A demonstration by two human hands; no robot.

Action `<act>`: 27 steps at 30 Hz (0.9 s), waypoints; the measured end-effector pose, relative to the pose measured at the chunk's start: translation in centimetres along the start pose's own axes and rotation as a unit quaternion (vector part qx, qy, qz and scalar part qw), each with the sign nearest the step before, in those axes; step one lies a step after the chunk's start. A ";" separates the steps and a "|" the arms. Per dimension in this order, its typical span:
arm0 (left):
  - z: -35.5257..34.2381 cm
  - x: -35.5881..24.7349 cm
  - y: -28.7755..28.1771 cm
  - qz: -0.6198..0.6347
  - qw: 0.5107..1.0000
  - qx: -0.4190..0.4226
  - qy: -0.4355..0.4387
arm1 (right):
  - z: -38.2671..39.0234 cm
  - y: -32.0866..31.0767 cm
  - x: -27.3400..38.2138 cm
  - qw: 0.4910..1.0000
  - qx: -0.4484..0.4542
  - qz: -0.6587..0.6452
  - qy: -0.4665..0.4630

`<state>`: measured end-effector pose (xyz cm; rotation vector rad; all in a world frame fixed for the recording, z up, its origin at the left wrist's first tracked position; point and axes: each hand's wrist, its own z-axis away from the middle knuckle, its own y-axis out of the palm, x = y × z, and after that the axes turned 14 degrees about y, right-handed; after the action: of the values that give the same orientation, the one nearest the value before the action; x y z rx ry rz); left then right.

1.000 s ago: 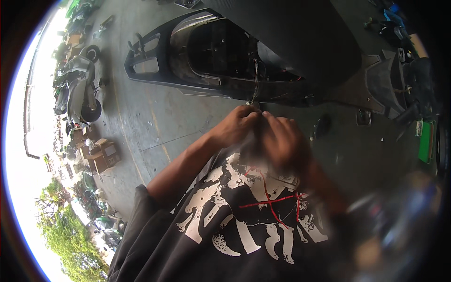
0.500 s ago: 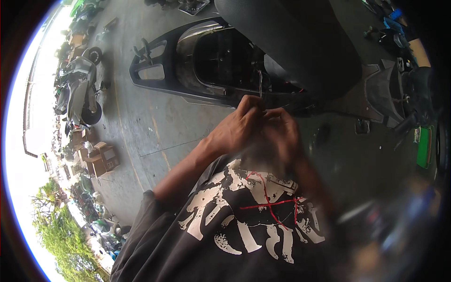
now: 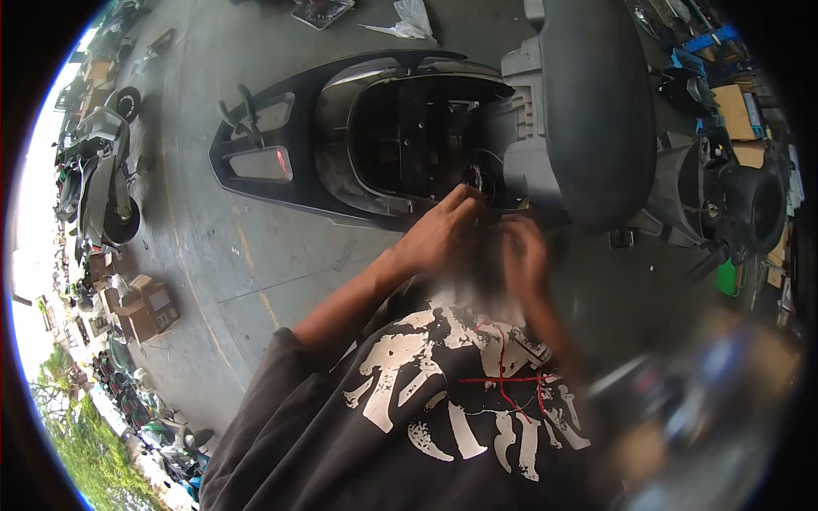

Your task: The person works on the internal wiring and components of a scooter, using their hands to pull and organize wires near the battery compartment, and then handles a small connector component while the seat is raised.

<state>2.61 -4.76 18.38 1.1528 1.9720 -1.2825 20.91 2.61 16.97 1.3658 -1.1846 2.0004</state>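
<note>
A black scooter body (image 3: 264, 204) lies across my view, with its open storage compartment (image 3: 392, 136) and raised black seat (image 3: 596, 119). A loose bundle of thin wires (image 3: 477, 175) hangs at the compartment's near right edge. My left hand (image 3: 452, 220) is closed in a pinch at the lower part of this bundle. Just right of it, my right hand (image 3: 524, 251) has curled fingers below the compartment's edge; what they hold is hidden in a blurred patch of the picture.
A grey scooter (image 3: 115, 170) and cardboard boxes (image 3: 141, 311) stand along the left. Plastic wrap (image 3: 413, 19) and a tray (image 3: 324, 13) lie on the floor behind the scooter. Cardboard (image 3: 734, 111), blue parts and a green panel (image 3: 728, 277) are at the right.
The view has shifted, so the scooter sits lower and more of the seat's underside shows. Both hands have stayed together at the wires, with my right hand moving slightly apart from my left.
</note>
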 end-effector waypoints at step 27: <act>1.0 14.4 8.5 0.269 0.773 -0.218 -0.531 | -9.6 5.4 -9.7 0.971 0.149 0.179 0.046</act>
<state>2.58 1.39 2.80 0.4636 0.8870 -0.7788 15.81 8.79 4.67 1.2414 -1.1923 2.5549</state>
